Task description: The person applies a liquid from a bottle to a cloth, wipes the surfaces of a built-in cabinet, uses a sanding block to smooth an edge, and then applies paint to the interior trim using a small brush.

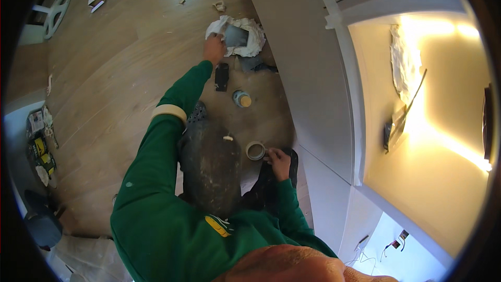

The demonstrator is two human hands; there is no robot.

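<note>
At the far middle, my left hand reaches down to a crumpled white wrapping on the floor, its fingers curled at the near-left edge. A flat grey surface shows inside the wrapping. My right hand, beside my leg, pinches the rim of a roll of tape. Round my left sleeve sits a cream ring like another tape roll. Between the hands lie a dark oblong block and a small tub with a yellowish top.
A grey flat piece lies by the wrapping. White panels rise close on the right, beside a lit niche. Loose wires hang at lower right. Packages lie at left; a white wheel-like frame stands at far left.
</note>
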